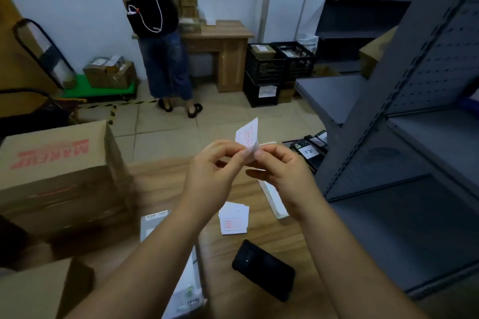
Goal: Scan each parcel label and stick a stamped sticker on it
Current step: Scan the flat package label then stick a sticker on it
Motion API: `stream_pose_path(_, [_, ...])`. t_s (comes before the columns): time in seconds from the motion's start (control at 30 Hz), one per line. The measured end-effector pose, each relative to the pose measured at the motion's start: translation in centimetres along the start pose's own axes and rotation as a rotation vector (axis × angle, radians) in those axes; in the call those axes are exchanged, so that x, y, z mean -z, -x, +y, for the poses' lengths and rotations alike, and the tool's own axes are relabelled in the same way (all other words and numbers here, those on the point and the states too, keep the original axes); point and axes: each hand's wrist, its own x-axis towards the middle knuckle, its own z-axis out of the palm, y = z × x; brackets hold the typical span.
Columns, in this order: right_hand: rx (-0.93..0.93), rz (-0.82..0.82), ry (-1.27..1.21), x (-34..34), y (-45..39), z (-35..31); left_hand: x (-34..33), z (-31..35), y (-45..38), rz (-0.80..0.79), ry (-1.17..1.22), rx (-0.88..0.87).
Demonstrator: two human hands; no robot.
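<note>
1. Nearest, at 6 o'clock on the worktop, a black handheld device lies flat within easy reach, probably the scanner.
2. Just beyond it, a small stack of stamped stickers lies ready for picking.
3. Above that, the left hand and right hand pinch one sticker between fingertips, seemingly peeling its backing; it rises toward 12 o'clock from both.
4. At 9 o'clock stands a cardboard parcel.
5. Farthest, another person faces a desk.
</note>
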Motion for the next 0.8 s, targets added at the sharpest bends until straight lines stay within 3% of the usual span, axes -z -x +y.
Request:
stream_pose_path(0.13, [-0.163,0.057,0.044,5.8,-3.8,4.0,-3.5,-3.1,-1.5,0.158,0.073,0.196])
stream_pose_path(0.27, [-0.384,0.176,0.281,12.7,-7.7,10.9,-5.3,-6.1,-2.1,0.224,0.032,0.271])
stream_pose_path(0.47, [-0.366,0.205,0.578,17.1,-11.2,17.2,-6.2,-10.3,-1.3,0.207,-0.173,0.356])
stream_pose_path(0.63, [-0.332,0.018,0.811,17.3,-12.5,17.4,-5.6,-11.1,-1.1,0.16,-0.275,0.328])
stream_pose_path(0.73, [-0.356,0.036,0.571,15.1,-12.5,15.3,-4.1,-11.3,-0.8,0.119,-0.533,0.089])
stream_pose_path(0.8, [-0.555,-0.127,0.207,12.0,-11.8,13.3,-3.0,-11.2,-0.2,0.04,-0.686,-0.117])
